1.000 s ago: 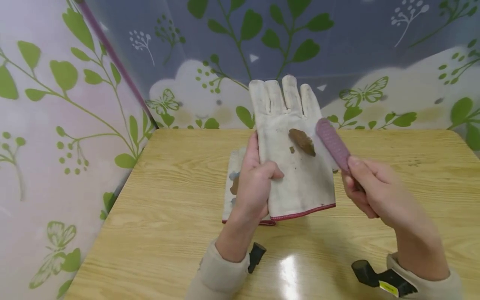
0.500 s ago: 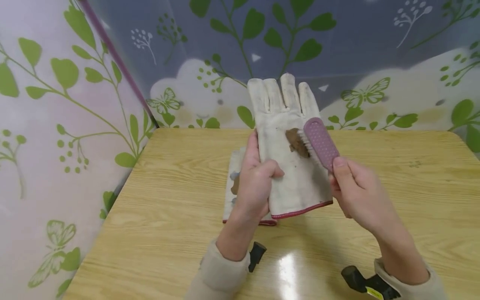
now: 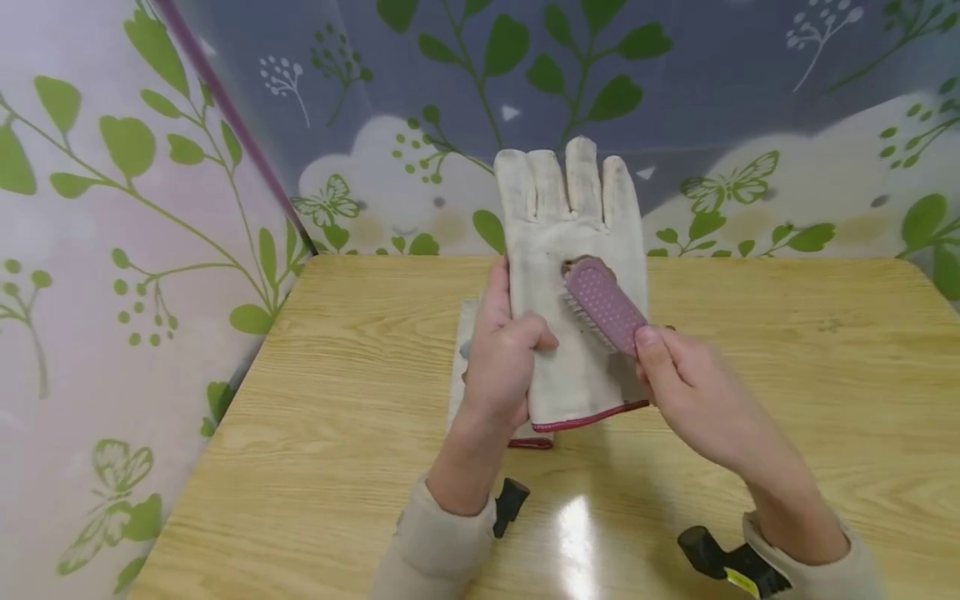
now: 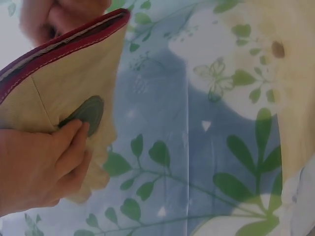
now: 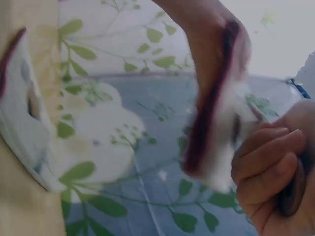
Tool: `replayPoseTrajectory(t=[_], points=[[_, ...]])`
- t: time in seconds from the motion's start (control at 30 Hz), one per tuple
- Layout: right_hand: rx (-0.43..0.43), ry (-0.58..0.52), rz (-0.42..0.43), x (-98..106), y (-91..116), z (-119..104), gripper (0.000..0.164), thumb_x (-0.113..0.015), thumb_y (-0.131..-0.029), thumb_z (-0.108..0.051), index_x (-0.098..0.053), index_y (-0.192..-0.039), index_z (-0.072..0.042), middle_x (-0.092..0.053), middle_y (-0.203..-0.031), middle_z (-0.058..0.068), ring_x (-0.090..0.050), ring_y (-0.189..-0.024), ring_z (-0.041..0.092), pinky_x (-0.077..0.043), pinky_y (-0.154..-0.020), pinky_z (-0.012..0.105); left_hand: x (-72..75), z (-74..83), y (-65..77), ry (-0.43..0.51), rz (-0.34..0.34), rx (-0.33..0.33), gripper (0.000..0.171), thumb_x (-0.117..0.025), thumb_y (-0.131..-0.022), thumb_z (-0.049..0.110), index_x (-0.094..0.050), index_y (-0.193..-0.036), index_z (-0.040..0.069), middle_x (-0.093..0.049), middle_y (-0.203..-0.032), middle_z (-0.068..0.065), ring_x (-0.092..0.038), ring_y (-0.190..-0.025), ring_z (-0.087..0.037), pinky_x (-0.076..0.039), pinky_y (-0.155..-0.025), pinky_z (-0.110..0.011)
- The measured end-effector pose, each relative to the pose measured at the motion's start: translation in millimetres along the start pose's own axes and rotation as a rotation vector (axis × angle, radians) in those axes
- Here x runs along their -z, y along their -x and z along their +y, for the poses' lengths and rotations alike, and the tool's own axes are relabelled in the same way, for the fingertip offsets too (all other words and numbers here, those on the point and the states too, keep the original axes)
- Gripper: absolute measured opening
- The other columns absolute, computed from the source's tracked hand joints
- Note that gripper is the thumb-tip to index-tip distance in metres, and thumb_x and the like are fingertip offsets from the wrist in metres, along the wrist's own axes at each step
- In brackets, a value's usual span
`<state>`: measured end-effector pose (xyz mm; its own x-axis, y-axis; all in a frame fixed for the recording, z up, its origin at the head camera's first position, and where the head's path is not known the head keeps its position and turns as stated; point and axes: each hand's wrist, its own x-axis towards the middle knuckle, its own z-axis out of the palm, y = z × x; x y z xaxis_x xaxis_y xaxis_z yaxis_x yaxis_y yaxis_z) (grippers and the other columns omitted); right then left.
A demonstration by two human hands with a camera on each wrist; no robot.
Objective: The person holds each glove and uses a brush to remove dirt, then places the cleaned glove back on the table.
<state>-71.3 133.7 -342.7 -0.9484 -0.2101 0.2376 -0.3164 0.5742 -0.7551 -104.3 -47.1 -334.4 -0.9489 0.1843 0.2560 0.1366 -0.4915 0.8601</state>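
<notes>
A cream cloth work glove [image 3: 573, 375] with a red-trimmed cuff stands raised, fingers upward, above the table. My left hand [image 3: 498, 367] grips its left edge, thumb across the front and fingers behind. In the left wrist view, those fingers lie against a dark green oval patch [image 4: 92, 114] on the glove's back. Pinched by its handle in my right hand [image 3: 690, 392], a purple scrub brush [image 3: 602, 304] has its bristles at the glove's front. The brush head covers most of a brown patch there. The handle's dark end [image 5: 294, 189] shows below my right hand.
A second cream glove [image 3: 459, 400] with blue and brown patches lies on the wooden table [image 3: 337, 417], partly behind my left hand. A leaf-patterned wall covering [image 3: 420, 75] rises behind and to the left. Black wrist devices [image 3: 512, 504] sit at both cuffs.
My right hand has moved the brush left, from the glove's right edge onto the brown patch. The held glove has shifted slightly up and left at its cuff.
</notes>
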Motion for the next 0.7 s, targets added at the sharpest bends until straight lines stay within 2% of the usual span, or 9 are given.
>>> replayPoseTrajectory(t=[0.07,0.17,0.27,0.33,0.4,0.53,0.63,0.7], points=[[-0.002,0.037,0.014,2.1,-0.5,-0.3,0.038,-0.031,-0.103,-0.029,-0.047,-0.075,-0.009,-0.041,-0.06,0.003,-0.035,-0.048,0.013,-0.031,-0.043,0.029,2.0,2.1,0.3,-0.002,-0.004,0.016,0.093,-0.033,-0.066,-0.018,-0.015,-0.15,0.017,-0.036,-0.144,-0.005,-0.042,-0.127,-0.023,-0.042,-0.098,-0.037],[0.004,0.032,0.047,2.8,-1.5,1.5,0.039,-0.032,-0.103,-0.028,-0.048,-0.073,-0.009,-0.042,-0.06,0.003,-0.036,-0.048,0.014,-0.031,-0.042,0.029,0.0,-0.2,0.5,-0.022,-0.035,0.039,0.094,-0.033,-0.067,-0.018,-0.012,-0.151,0.017,-0.035,-0.145,-0.004,-0.041,-0.129,-0.022,-0.041,-0.099,-0.036],[0.011,0.009,-0.009,2.9,-1.7,2.2,0.038,-0.032,-0.103,-0.027,-0.049,-0.073,-0.008,-0.042,-0.061,0.003,-0.037,-0.05,0.014,-0.032,-0.043,0.029,0.6,-1.5,0.3,-0.035,-0.018,0.041,0.094,-0.033,-0.066,-0.018,-0.014,-0.15,0.018,-0.038,-0.143,-0.005,-0.044,-0.125,-0.023,-0.044,-0.095,-0.034],[-0.002,0.034,-0.027,5.9,-0.5,1.9,0.039,-0.032,-0.103,-0.028,-0.048,-0.073,-0.008,-0.04,-0.06,0.003,-0.035,-0.049,0.013,-0.031,-0.043,0.029,1.9,-1.5,-0.1,-0.024,0.003,0.038,0.093,-0.033,-0.066,-0.018,-0.017,-0.15,0.018,-0.038,-0.142,-0.005,-0.045,-0.124,-0.024,-0.045,-0.093,-0.033],[-0.016,0.089,0.008,7.9,0.1,1.4,0.04,-0.031,-0.103,-0.031,-0.047,-0.073,-0.01,-0.039,-0.059,0.002,-0.034,-0.048,0.012,-0.03,-0.042,0.029,1.7,-1.8,-0.1,-0.01,-0.007,0.05,0.092,-0.032,-0.066,-0.018,-0.018,-0.149,0.019,-0.039,-0.142,-0.006,-0.045,-0.124,-0.025,-0.045,-0.093,-0.034],[0.007,0.078,0.042,1.9,-1.1,0.2,0.039,-0.032,-0.102,-0.031,-0.048,-0.073,-0.011,-0.041,-0.06,0.002,-0.036,-0.049,0.013,-0.031,-0.043,0.029,0.5,-3.2,1.0,-0.033,-0.04,0.077,0.093,-0.033,-0.066,-0.018,-0.014,-0.15,0.018,-0.038,-0.143,-0.007,-0.044,-0.126,-0.024,-0.044,-0.095,-0.034],[0.012,0.09,0.022,2.4,-0.5,1.4,0.038,-0.032,-0.102,-0.03,-0.047,-0.074,-0.01,-0.04,-0.061,0.002,-0.035,-0.049,0.013,-0.031,-0.043,0.028,1.8,-1.9,0.5,-0.038,-0.001,0.066,0.092,-0.033,-0.066,-0.018,-0.015,-0.15,0.017,-0.037,-0.143,-0.006,-0.043,-0.126,-0.024,-0.043,-0.095,-0.035],[-0.014,0.142,0.059,4.7,-0.3,3.5,0.037,-0.03,-0.103,-0.031,-0.049,-0.079,-0.009,-0.04,-0.062,0.003,-0.034,-0.049,0.013,-0.03,-0.042,0.028,2.4,-0.4,-0.1,-0.03,0.02,0.058,0.092,-0.033,-0.067,-0.017,-0.016,-0.15,0.018,-0.037,-0.144,-0.006,-0.043,-0.126,-0.024,-0.042,-0.097,-0.037]])
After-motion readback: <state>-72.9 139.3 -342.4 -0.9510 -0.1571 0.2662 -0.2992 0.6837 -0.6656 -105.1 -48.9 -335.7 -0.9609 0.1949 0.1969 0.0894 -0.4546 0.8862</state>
